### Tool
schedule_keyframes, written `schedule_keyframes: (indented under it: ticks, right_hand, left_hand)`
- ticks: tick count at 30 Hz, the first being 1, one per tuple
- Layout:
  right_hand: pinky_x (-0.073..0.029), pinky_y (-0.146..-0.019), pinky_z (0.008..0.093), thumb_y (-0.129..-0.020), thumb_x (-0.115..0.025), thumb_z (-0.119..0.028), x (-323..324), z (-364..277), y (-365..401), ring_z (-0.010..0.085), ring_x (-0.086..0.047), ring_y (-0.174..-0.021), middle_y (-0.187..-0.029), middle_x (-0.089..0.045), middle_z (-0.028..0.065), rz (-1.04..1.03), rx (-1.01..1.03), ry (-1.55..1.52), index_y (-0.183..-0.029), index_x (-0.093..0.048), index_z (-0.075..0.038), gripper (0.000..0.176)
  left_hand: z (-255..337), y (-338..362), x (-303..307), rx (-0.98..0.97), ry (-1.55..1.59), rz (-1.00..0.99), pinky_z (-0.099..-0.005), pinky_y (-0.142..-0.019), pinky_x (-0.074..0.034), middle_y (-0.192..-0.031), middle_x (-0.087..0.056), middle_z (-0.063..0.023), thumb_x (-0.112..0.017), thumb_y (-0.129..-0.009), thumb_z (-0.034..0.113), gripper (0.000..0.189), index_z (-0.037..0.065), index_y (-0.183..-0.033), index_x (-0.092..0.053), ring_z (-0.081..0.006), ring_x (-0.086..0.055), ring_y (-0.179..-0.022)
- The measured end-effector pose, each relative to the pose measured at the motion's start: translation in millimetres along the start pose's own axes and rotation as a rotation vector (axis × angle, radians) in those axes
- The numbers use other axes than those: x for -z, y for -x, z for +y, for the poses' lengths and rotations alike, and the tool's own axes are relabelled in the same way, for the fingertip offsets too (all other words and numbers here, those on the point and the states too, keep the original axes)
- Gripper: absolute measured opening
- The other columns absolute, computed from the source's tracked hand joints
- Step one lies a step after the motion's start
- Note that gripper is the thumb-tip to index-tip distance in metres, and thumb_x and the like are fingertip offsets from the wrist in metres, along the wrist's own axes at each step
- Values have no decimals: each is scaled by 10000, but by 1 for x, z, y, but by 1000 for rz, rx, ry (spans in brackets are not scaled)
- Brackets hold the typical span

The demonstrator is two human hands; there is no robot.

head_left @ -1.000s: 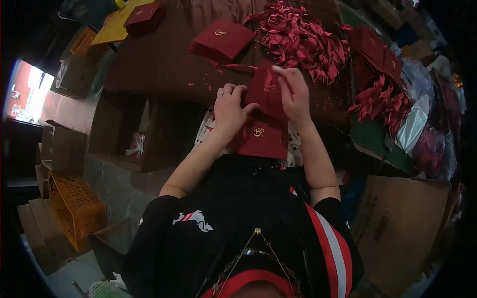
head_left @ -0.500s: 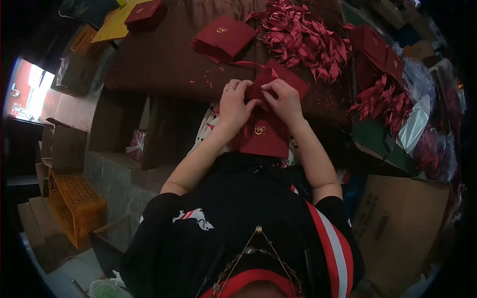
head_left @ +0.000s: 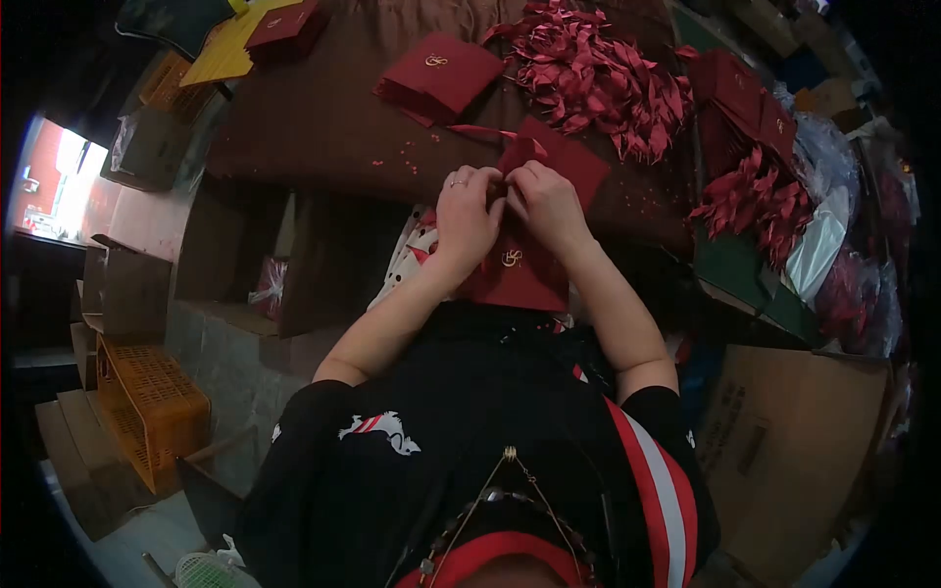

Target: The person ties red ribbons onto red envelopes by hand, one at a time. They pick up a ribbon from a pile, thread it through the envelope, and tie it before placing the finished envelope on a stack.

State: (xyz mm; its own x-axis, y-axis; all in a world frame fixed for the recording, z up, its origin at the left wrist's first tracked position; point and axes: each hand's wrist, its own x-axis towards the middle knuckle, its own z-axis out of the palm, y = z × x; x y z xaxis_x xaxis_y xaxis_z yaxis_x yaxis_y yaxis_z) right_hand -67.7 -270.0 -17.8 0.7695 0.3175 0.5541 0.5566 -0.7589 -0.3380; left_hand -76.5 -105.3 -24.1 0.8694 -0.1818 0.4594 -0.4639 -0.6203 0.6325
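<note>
My left hand (head_left: 470, 218) and my right hand (head_left: 547, 204) meet at the table edge, fingertips close together over a red card or pouch (head_left: 573, 162). The fingers of both are bent and pinched around its ribbon, of which a loose end (head_left: 485, 132) stretches to the upper left. What lies right between the fingertips is too small to make out. Below my hands, a red piece with a gold emblem (head_left: 520, 274) rests on my lap. A stack of red pouches (head_left: 441, 73) lies beyond, beside a heap of red ribbons (head_left: 603, 78).
More red pouches (head_left: 740, 93) and ribbons (head_left: 755, 206) are at the right, near clear plastic bags (head_left: 828, 235). A cardboard box (head_left: 794, 441) stands at lower right. Orange crates (head_left: 157, 412) and cartons stand at left. Another red stack (head_left: 284, 29) sits on a yellow surface (head_left: 230, 49).
My right hand has moved slightly left and down, and its fingertips now come up against those of my left hand.
</note>
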Motion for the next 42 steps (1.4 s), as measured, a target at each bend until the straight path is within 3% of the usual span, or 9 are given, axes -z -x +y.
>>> schedule_keyframes:
  ticks: [7,14,17,22,29,34,36,39,42]
  right_hand:
    - [-566,-706,446,-825,-692,-96,-1,-11,-5,352,-665,-841,-873,-602,156,-110,-100,92,-886,-589,-20,142]
    - [-559,-749,437,-789,-762,-149,3,0,-12,301,-636,-898,-937,-604,74,-62,-94,-104,-870,-704,-92,115]
    - [-549,-766,405,-768,-826,-223,5,2,-10,252,-578,-989,-983,-584,30,-45,-165,-22,-829,-742,-138,134]
    - [-522,-857,412,-740,-861,-301,6,7,-13,249,-574,-997,-970,-589,25,-197,-373,-175,-828,-763,-173,185]
    - [-500,-794,364,-718,-868,-300,3,11,-11,221,-587,-901,-888,-607,24,-187,-374,-214,-844,-765,-132,233]
    - [-493,-723,320,-710,-904,-242,-2,20,-9,173,-586,-783,-828,-606,29,-135,-342,-351,-869,-742,-86,275]
    - [-492,-762,343,-724,-898,-306,0,24,-6,190,-586,-828,-843,-600,30,-70,-351,-405,-894,-725,-90,324]
    - [-498,-776,359,-757,-892,-355,2,29,0,197,-597,-848,-880,-608,34,-22,-474,-585,-931,-675,-63,403]
    - [-500,-729,341,-808,-866,-325,7,39,3,177,-594,-794,-843,-612,26,98,-431,-511,-929,-674,-52,354]
  left_hand:
    - [3,8,-2,-93,-22,65,-459,-860,-477,-1010,-603,-154,-692,-799,15,317,54,-1104,-617,-367,-584,-976]
    - [-2,11,6,-95,-28,73,-429,-820,-515,-1004,-624,-140,-690,-869,38,272,53,-1140,-679,-346,-620,-958]
    - [-21,0,17,121,144,27,-347,-742,-543,-1021,-621,-119,-708,-891,82,211,69,-1099,-745,-248,-647,-883]
    - [-38,-12,22,86,38,-129,-349,-777,-545,-1082,-603,-128,-741,-864,121,219,63,-1075,-760,-259,-642,-940]
    - [-39,-33,26,41,58,-310,-386,-834,-542,-1071,-630,-126,-741,-841,113,228,44,-1057,-762,-293,-639,-996]
    - [-42,-35,19,-192,-70,-255,-420,-824,-537,-1047,-633,-107,-725,-814,95,191,54,-1000,-747,-318,-629,-971]
    - [-33,-30,24,-268,-147,-148,-433,-793,-539,-1008,-633,-95,-696,-829,84,104,61,-929,-713,-324,-615,-965]
    - [-38,-32,36,-306,-310,-138,-441,-778,-541,-1004,-624,-93,-670,-847,79,52,64,-895,-684,-329,-612,-971]
    - [-80,-33,70,-140,-425,19,-450,-786,-538,-1031,-618,-74,-668,-875,99,34,82,-893,-691,-326,-611,-993]
